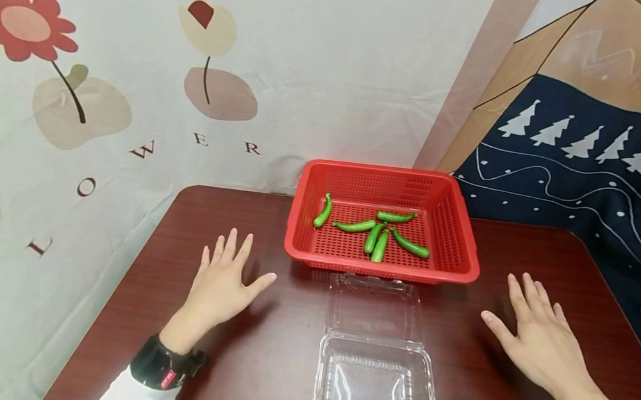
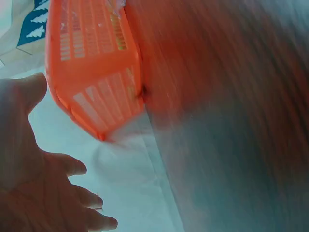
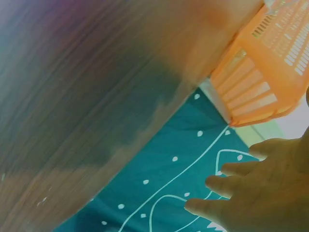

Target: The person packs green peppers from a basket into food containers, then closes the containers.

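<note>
My left hand (image 1: 221,287) is over the left part of the table, palm down, fingers straight and spread, holding nothing. On the other side my right hand (image 1: 541,340) is held the same way, to the right of the red basket. Several green chili peppers (image 1: 355,226) lie loose on the floor of the red plastic basket (image 1: 380,269) at the table's back edge. In front of the basket a clear plastic clamshell box (image 1: 375,385) lies with its lid folded back toward the basket. Both wrist views show spread fingers near the basket's sides.
The dark red wooden table (image 1: 293,365) has rounded back corners. A white cloth with flower prints (image 1: 333,66) hangs behind it, and a navy cloth with white trees (image 1: 566,172) hangs at the right. Black bands (image 1: 160,365) circle both wrists.
</note>
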Demonstrator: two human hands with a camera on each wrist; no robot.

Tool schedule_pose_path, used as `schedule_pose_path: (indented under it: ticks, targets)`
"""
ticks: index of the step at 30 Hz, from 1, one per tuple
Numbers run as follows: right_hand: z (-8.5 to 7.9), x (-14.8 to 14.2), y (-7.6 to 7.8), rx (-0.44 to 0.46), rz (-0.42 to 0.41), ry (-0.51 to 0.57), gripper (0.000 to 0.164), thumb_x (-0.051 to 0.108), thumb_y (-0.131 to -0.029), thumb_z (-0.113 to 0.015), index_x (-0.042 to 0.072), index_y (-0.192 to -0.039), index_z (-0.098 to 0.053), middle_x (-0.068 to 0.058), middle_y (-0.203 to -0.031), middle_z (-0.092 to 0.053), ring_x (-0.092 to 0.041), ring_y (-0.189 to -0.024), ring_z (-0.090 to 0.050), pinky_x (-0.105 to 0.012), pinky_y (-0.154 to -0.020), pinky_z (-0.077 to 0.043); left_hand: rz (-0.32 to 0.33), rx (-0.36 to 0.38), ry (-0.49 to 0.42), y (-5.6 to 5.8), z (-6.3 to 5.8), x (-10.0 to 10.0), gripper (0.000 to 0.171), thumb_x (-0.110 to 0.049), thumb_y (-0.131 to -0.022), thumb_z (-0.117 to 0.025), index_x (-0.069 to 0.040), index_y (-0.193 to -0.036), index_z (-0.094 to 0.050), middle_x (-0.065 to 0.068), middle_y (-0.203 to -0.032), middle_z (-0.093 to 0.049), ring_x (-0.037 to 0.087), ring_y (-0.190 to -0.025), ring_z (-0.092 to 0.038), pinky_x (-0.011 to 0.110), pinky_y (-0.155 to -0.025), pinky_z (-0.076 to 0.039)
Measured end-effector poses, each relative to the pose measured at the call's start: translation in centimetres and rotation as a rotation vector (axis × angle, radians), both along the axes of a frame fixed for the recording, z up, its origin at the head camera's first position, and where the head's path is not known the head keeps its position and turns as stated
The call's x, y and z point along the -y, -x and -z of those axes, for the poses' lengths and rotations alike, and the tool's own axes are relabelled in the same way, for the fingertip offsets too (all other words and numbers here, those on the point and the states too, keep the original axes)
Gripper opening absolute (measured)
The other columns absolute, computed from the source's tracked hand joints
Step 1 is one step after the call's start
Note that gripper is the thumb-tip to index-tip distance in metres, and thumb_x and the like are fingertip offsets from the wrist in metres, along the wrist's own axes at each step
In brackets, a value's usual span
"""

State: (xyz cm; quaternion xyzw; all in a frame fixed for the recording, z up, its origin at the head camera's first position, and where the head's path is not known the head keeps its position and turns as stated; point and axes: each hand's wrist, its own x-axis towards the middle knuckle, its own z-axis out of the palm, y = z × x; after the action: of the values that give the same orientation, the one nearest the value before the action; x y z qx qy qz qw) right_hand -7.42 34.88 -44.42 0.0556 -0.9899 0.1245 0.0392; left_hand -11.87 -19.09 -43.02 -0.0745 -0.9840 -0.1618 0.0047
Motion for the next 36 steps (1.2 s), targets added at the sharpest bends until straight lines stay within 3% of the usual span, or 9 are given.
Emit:
schedule_pose_path:
  ticks: [6,14,21,27,36]
  targets:
    - [-0.4,1.7,-0.6,0.006,-0.005,0.016,0.090,0.052,-0.103,-0.058,-0.006,-0.162,-0.022,-0.039,-0.162,-0.022,-0.058,-0.148,-0.023,-0.076,-0.116,-0.016,0.023,-0.039,-0.021,-0.8,0.1,-1.1,0.102,-0.079,-0.093,-0.051,-0.008,-0.164,-0.032,0.025,-0.170,-0.021,0.052,-0.153,-0.022,0.068,-0.123,-0.008]
    - [-1.0,4.5,-1.2,0.024,-0.020,0.010,0.087,0.054,-0.100,-0.064,-0.009,-0.154,-0.039,-0.036,-0.152,-0.043,-0.057,-0.134,-0.045,-0.076,-0.102,-0.039,0.032,-0.052,-0.074,-1.6,0.1,-2.8,0.094,-0.076,-0.092,-0.058,-0.008,-0.156,-0.047,0.022,-0.162,-0.040,0.047,-0.147,-0.039,0.066,-0.122,-0.020]
    - [-1.2,6.5,-1.6,-0.011,-0.062,0.043,0.077,0.053,-0.099,-0.066,-0.003,-0.149,-0.051,-0.029,-0.146,-0.056,-0.050,-0.129,-0.056,-0.071,-0.095,-0.048,0.036,-0.038,-0.117,-2.1,0.2,-4.5,0.086,-0.071,-0.092,-0.063,-0.008,-0.151,-0.055,0.017,-0.154,-0.054,0.036,-0.142,-0.050,0.061,-0.120,-0.031]
    - [-1.3,7.9,-1.4,0.054,-0.052,0.086,0.071,0.058,-0.101,-0.060,0.000,-0.142,-0.060,-0.026,-0.137,-0.063,-0.046,-0.123,-0.061,-0.069,-0.090,-0.051,0.082,-0.032,-0.151,-2.4,0.3,-6.1,0.081,-0.068,-0.093,-0.063,-0.007,-0.147,-0.059,0.014,-0.145,-0.063,0.034,-0.133,-0.059,0.057,-0.113,-0.042]
    - [-0.8,9.1,-0.9,0.012,-0.076,0.169,0.038,0.041,-0.097,-0.073,0.008,-0.116,-0.078,-0.009,-0.108,-0.077,-0.029,-0.093,-0.074,-0.056,-0.073,-0.058,0.136,0.034,-0.256,-2.6,0.9,-8.1,0.060,-0.051,-0.099,-0.066,-0.005,-0.138,-0.066,0.015,-0.133,-0.069,0.036,-0.123,-0.064,0.057,-0.103,-0.050]
